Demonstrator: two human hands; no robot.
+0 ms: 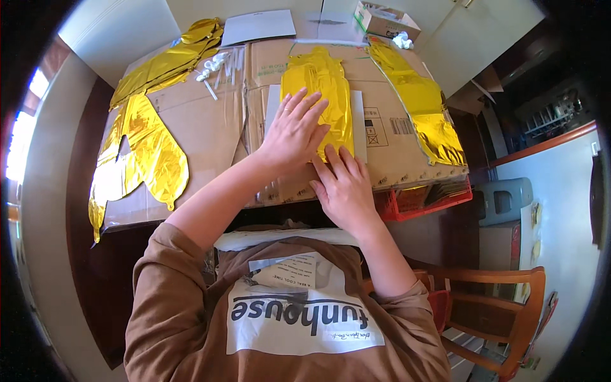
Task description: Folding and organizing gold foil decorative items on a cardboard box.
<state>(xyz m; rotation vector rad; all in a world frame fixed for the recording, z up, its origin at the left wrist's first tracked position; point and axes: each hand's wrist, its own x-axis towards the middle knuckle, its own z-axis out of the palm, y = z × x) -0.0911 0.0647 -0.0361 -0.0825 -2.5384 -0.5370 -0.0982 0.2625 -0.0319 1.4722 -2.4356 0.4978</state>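
Observation:
A flat gold foil balloon (328, 105) lies lengthwise on a white sheet (358, 130) in the middle of the cardboard-covered table. My left hand (294, 127) rests on its left side, fingers stretched out and spread. Over the balloon's near end lies my right hand (342, 184), its fingers extended and apart. Neither hand grips anything. To the left, more gold foil balloons (149, 153) are spread out, one hanging over the table's near edge. Another gold foil piece (417, 95) runs along the right side.
White straws (232, 67) and crumpled white bits (213, 63) lie at the back left. A white board (258, 27) and a small open box (386, 20) stand at the far edge. Below the right edge is a red crate (423, 202); a wooden chair (490, 275) stands at right.

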